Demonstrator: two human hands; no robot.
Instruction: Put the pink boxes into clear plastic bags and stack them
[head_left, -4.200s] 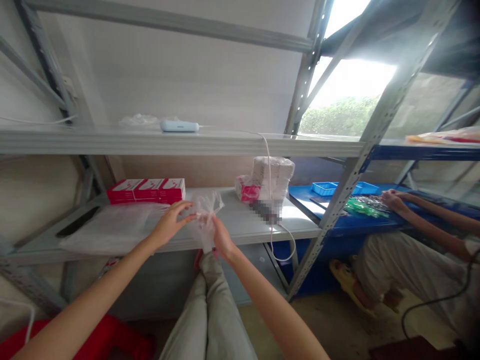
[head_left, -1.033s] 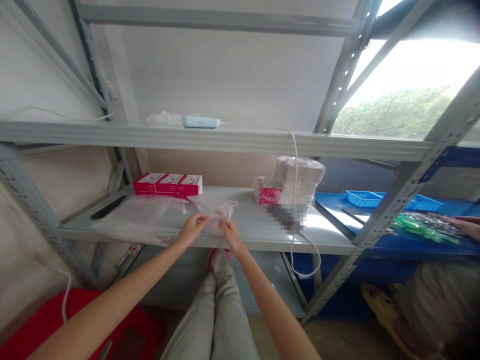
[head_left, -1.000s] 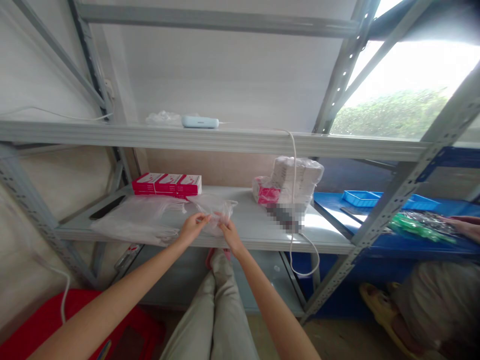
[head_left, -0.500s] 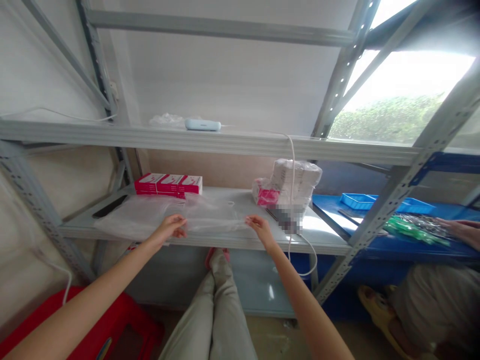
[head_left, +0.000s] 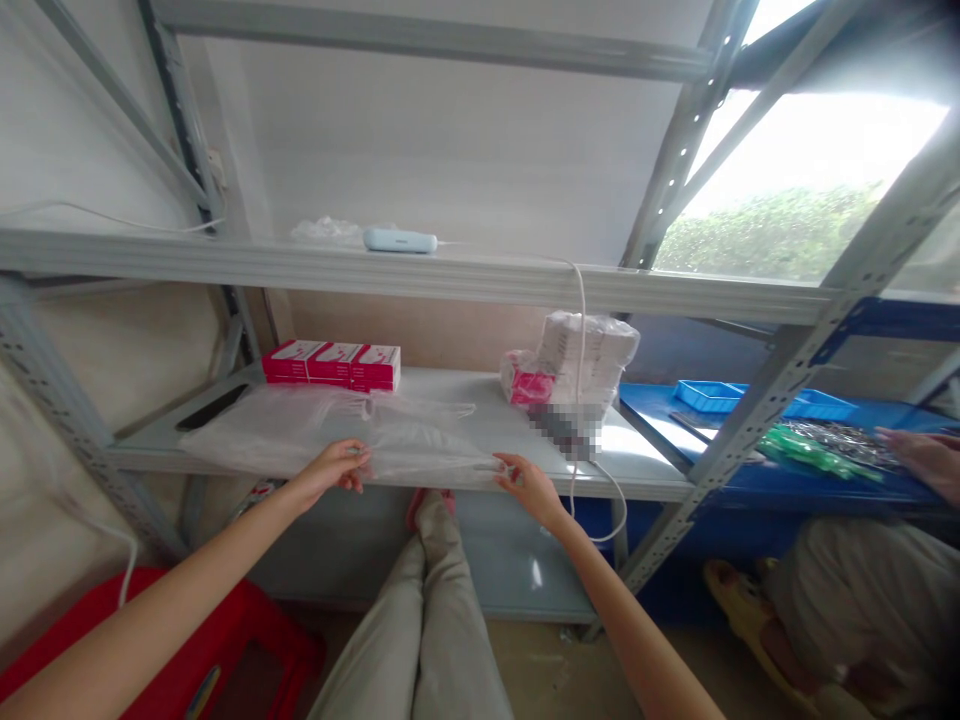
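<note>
A clear plastic bag [head_left: 427, 443] is stretched between my two hands over the front of the shelf. My left hand [head_left: 341, 467] is closed on its left side, fingers pinched together. At the bag's right corner, my right hand [head_left: 525, 488] pinches the plastic between thumb and fingers. More clear plastic bags [head_left: 270, 425] lie flat on the shelf to the left of it. Behind them stands a row of red and white boxes [head_left: 330, 365], bound with a band.
White boxes in plastic wrap [head_left: 589, 355] stand on the shelf at right, with a white cable [head_left: 580, 330] hanging before them. A dark flat object [head_left: 217, 408] lies at left. Another person's hand [head_left: 926, 460] is over a blue table with blue trays [head_left: 709, 396]. A red stool [head_left: 255, 620] stands below left.
The bag's right part is now drawn down towards the shelf edge and gathered at my right hand. Both hands sit slightly lower. The view has shifted a little.
</note>
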